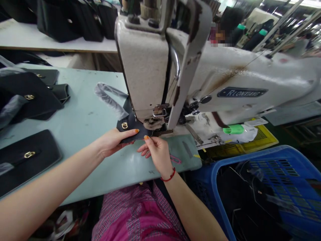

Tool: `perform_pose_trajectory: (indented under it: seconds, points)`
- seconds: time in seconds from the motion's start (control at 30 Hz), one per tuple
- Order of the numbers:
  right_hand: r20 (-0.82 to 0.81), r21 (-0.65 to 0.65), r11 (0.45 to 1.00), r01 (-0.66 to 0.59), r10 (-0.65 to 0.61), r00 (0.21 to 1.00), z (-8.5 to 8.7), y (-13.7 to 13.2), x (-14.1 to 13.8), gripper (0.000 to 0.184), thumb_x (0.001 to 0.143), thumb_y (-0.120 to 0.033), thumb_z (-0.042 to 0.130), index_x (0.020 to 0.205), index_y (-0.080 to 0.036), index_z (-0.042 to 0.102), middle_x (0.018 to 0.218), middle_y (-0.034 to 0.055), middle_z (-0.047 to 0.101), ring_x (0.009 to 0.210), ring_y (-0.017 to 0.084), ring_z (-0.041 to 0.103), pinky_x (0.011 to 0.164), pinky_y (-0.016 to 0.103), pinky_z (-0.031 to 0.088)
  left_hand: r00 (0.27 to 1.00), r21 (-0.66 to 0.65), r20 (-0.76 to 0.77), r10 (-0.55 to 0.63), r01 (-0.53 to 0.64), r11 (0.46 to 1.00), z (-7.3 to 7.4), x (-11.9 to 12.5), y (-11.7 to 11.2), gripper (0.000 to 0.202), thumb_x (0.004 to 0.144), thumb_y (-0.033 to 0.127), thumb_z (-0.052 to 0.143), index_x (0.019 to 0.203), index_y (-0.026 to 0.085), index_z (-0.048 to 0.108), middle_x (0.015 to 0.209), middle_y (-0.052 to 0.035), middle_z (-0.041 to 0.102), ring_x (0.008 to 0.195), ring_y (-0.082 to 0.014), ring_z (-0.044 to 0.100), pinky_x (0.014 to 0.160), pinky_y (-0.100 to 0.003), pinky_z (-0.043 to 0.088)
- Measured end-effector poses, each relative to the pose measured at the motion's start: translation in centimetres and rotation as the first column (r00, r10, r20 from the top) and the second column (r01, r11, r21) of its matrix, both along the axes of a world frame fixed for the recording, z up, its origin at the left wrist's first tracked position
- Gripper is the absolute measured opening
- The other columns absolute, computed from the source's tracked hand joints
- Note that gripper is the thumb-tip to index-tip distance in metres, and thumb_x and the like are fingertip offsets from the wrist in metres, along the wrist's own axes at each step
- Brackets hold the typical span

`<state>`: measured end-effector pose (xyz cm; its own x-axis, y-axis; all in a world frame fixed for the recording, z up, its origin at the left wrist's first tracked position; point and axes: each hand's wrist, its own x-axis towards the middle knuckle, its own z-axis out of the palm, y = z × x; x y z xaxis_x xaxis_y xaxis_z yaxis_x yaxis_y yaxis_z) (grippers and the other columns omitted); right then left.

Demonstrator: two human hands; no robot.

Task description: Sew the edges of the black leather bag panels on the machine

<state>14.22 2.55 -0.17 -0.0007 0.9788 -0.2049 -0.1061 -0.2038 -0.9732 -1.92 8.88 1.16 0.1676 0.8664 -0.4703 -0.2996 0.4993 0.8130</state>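
A black leather bag panel with a gold clasp lies under the head of a white industrial sewing machine. My left hand grips the panel's near left side, thumb on top and fingers beneath. Close to the presser foot area, my right hand pinches the panel's front edge between thumb and fingers. A plastic-wrapped handle loops out behind the panel onto the table. The needle's exact place on the leather is hidden by the machine head.
More black panels with gold clasps lie on the pale green table at left. Finished-looking black bags stand on a white shelf behind. Small pink scissors rest right of my right hand. A blue basket of black pieces stands at lower right.
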Motion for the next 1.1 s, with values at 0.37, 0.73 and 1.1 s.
perform_pose_trajectory:
  seconds: [0.37, 0.73, 1.1]
  points:
    - [-0.090, -0.031, 0.997, 0.069, -0.071, 0.993, -0.4, 0.2, -1.4, 0.045, 0.090, -0.054, 0.054, 0.066, -0.016, 0.062, 0.067, 0.0053, 0.073, 0.049, 0.010, 0.060, 0.045, 0.018, 0.045, 0.992, 0.083, -0.088, -0.095, 0.102, 0.991, 0.0, -0.2, 0.5, 0.033, 0.061, 0.025, 0.088, 0.086, 0.009, 0.074, 0.081, -0.0048, 0.074, 0.065, -0.0120, 0.062, 0.053, -0.017, 0.049]
    - [-0.157, -0.024, 0.985, 0.172, -0.173, 0.972, -0.9, 1.2, -3.5, 0.043, 0.091, -0.046, 0.049, 0.063, -0.017, 0.062, 0.062, 0.0024, 0.071, 0.045, 0.009, 0.059, 0.042, 0.017, 0.044, 0.981, 0.084, -0.166, -0.101, 0.116, 0.990, -0.1, -0.6, 1.8, 0.033, 0.057, 0.029, 0.088, 0.083, 0.013, 0.074, 0.086, -0.0074, 0.073, 0.071, -0.0147, 0.061, 0.057, -0.022, 0.050]
    - [-0.129, -0.041, 0.975, 0.217, -0.220, 0.967, -0.8, 1.2, -4.0, 0.044, 0.091, -0.045, 0.048, 0.058, -0.018, 0.057, 0.055, 0.0003, 0.067, 0.041, 0.008, 0.054, 0.042, 0.018, 0.041, 0.994, 0.116, -0.096, 0.054, -0.043, 0.992, -0.2, 0.3, -0.1, 0.025, 0.061, 0.020, 0.085, 0.082, 0.012, 0.073, 0.077, -0.0045, 0.071, 0.058, -0.0094, 0.054, 0.051, -0.020, 0.045]
